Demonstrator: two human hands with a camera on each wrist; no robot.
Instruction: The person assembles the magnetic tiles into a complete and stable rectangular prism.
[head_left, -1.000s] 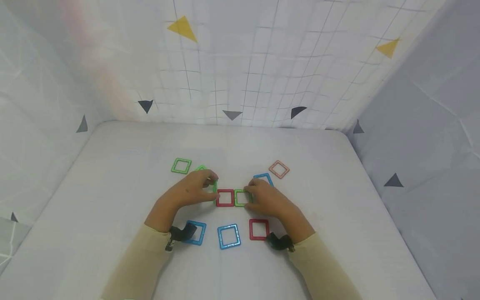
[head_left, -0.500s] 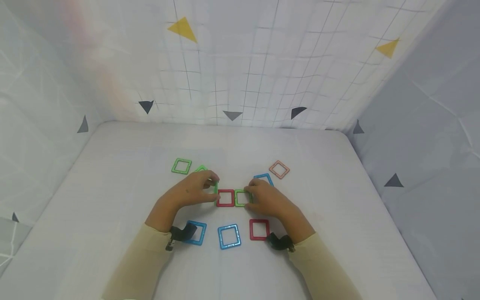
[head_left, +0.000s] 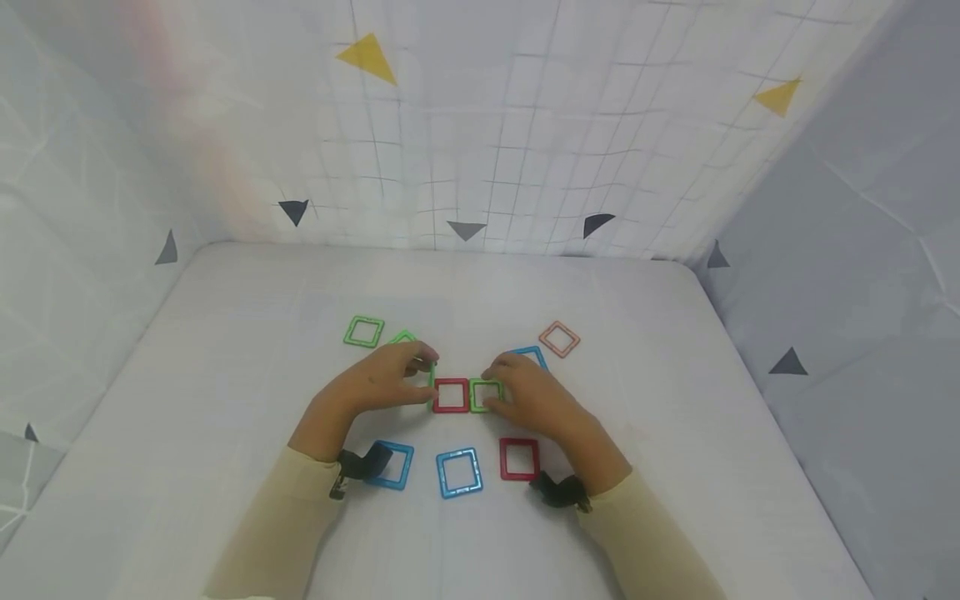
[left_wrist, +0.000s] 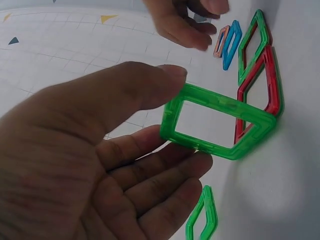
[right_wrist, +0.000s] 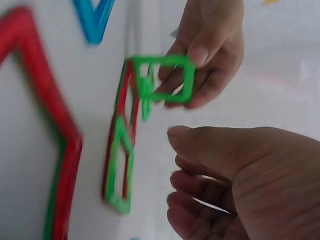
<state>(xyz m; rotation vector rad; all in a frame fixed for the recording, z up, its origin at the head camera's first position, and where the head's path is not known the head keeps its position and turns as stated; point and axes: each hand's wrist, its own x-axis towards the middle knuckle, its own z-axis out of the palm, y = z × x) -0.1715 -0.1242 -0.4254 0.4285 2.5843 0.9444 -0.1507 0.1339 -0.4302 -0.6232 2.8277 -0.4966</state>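
My left hand point(head_left: 386, 377) pinches a green square magnetic tile point(left_wrist: 225, 104) between thumb and fingers. That tile stands upright along the left edge of a red square tile point(head_left: 451, 409), appearing to touch it. Flat against the red tile's right side lies a second green tile point(head_left: 472, 396). Close to this green tile is my right hand point(head_left: 536, 396), with thumb and fingers apart and loosely bent. In the right wrist view nothing sits between the right fingers, and they look clear of the tiles.
Nearer me lie a blue tile point(head_left: 407, 468) partly under the left wrist strap, another blue tile point(head_left: 439, 477) and a red tile point(head_left: 503, 459). Farther back are two green tiles point(head_left: 360, 344), a partly hidden blue tile point(head_left: 531, 350) and an orange tile point(head_left: 548, 330).
My right hand has shifted slightly left, its fingers leaving the right edge of the flat green tile. The left hand and its upright tile have hardly moved.
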